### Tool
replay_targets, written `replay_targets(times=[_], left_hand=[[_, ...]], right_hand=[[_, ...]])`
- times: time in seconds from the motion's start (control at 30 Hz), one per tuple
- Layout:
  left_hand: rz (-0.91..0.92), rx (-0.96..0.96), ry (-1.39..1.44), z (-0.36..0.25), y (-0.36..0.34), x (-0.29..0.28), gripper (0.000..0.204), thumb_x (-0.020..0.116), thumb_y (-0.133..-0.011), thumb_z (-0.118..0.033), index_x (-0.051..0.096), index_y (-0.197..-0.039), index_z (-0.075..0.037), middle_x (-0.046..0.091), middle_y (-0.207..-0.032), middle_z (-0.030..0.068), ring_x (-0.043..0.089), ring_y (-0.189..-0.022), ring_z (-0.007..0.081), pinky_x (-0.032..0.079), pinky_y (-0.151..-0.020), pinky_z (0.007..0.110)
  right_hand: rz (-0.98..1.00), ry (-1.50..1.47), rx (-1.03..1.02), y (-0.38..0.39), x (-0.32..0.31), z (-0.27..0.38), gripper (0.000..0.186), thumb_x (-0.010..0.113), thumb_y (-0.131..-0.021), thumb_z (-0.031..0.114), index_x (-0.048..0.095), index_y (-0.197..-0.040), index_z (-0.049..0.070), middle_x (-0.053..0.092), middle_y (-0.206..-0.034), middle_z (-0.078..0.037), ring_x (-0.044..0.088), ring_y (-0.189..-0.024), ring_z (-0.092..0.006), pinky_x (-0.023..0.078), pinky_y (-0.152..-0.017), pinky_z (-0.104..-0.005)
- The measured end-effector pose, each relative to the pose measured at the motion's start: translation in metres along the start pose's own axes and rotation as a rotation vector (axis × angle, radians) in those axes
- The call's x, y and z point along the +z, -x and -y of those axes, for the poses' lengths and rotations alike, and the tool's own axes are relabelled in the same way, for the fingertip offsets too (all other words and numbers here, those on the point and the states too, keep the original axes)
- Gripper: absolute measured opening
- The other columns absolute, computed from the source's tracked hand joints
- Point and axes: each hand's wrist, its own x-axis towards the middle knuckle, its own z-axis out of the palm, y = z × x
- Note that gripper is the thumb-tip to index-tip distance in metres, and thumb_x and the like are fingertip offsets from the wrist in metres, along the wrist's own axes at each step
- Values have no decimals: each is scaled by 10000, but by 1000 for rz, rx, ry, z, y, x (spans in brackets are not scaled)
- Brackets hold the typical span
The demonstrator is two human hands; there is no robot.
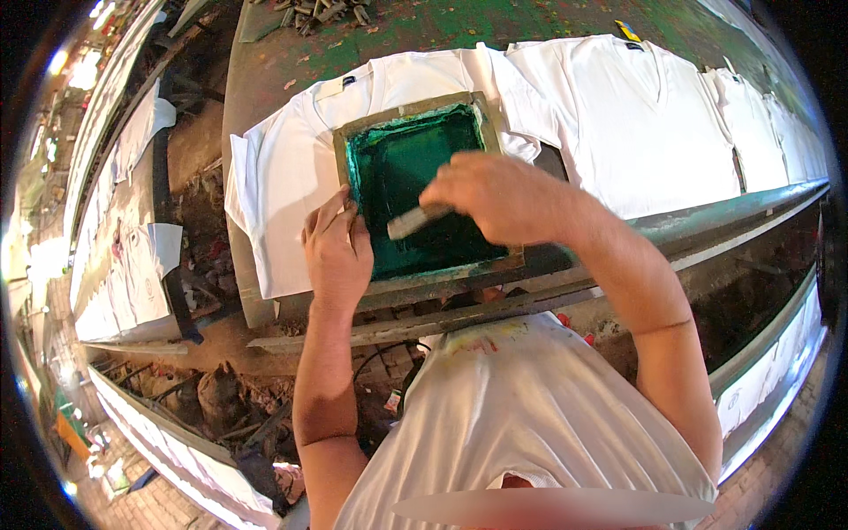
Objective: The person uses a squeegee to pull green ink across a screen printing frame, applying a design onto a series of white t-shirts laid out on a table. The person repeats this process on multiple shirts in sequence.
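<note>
A screen printing frame (409, 108) with a brown border and a mesh coated in dark green ink lies over the front of a white V-neck T-shirt (283, 168). My left hand (340, 247) grips the frame's left side, fingers bent over its border. Over the mesh, my right hand (503, 196) is closed around a squeegee (415, 221) with a pale, flat edge. The squeegee is tilted and its lower end is near the inked surface; I cannot tell if it touches. My right hand covers part of the squeegee and the frame's right side.
More white T-shirts (636, 132) lie in a row to the right along the long table (397, 31). Small scraps (322, 12) are heaped at its far side. Another bench with white shirts (132, 274) stands to the left, across a gap of dirt and debris.
</note>
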Motion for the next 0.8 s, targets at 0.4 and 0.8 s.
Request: replay_targets(times=[0.4,0.8], left_hand=[[-207,-130,267,-4,17,28,284,708,-1033,1,777,-1303,57,717,-1468,237,709,-1271,405,566,-1103,481],[-171,-205,445,3,20,28,422,733,-1008,38,740,-1430,18,706,-1478,246,683,-1375,385,537,-1163,452]], right_hand=[[-133,294,179,-40,8,-27,550,637,-865,-44,771,-1378,102,766,-1191,-184,709,-1158,-399,567,-1041,-509],[-72,310,155,13,43,62,437,681,-940,159,764,-1369,141,750,-1152,-85,712,-1130,-295,571,-995,-440]])
